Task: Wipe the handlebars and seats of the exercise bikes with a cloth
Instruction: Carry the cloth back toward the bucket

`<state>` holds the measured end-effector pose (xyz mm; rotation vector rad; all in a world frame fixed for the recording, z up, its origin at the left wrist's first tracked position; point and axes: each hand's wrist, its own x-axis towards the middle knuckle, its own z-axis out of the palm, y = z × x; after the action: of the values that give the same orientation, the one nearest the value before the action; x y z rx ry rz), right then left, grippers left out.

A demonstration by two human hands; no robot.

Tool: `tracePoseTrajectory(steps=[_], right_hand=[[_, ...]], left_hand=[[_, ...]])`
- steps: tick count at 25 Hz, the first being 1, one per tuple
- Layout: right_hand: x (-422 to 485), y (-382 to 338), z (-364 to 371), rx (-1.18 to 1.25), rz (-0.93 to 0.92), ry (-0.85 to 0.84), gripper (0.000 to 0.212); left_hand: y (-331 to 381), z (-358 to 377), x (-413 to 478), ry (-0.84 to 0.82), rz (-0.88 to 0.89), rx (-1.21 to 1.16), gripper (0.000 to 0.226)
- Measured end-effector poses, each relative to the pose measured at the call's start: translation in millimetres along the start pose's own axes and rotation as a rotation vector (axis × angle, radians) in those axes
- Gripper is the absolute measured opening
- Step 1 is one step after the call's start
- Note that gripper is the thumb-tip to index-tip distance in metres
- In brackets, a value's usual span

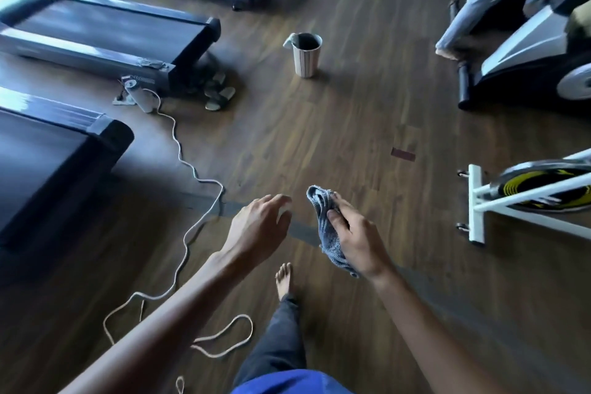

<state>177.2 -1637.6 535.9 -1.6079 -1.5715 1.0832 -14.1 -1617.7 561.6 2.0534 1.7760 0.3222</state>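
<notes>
My right hand (355, 233) grips a crumpled grey-blue cloth (323, 224) over the wooden floor. Just to its left, my left hand (259, 224) hovers with fingers spread and nothing in it. A white-framed exercise bike (524, 192) with a yellow-and-black flywheel stands at the right edge, only its base and wheel in view. Further back on the right is a silver and black exercise bike (527, 51). No handlebars or seats show.
Three treadmills (105, 32) line the left side. A white cable (188, 201) snakes across the floor from a power strip (137, 96). Sandals (217, 93) lie by a treadmill. A striped bin (306, 54) stands mid-floor. Another person's legs (473, 0) are at top right. My bare foot (284, 278) is below my hands.
</notes>
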Motion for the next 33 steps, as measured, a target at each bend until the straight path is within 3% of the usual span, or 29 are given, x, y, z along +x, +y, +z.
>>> tracePoseTrajectory(steps=[13, 23, 33], right_hand=[[361, -21, -83, 0.030, 0.065, 0.167, 0.042], [630, -10, -179, 0.011, 0.038, 0.112, 0.041], [883, -52, -140, -0.014, -0.011, 0.044, 0.042]], left_hand=[[-4, -57, 397, -0.057, 0.120, -0.010, 0.028], [31, -75, 667, -0.019, -0.003, -0.026, 0.029], [-57, -125, 889, 0.033, -0.044, -0.033, 0.026]])
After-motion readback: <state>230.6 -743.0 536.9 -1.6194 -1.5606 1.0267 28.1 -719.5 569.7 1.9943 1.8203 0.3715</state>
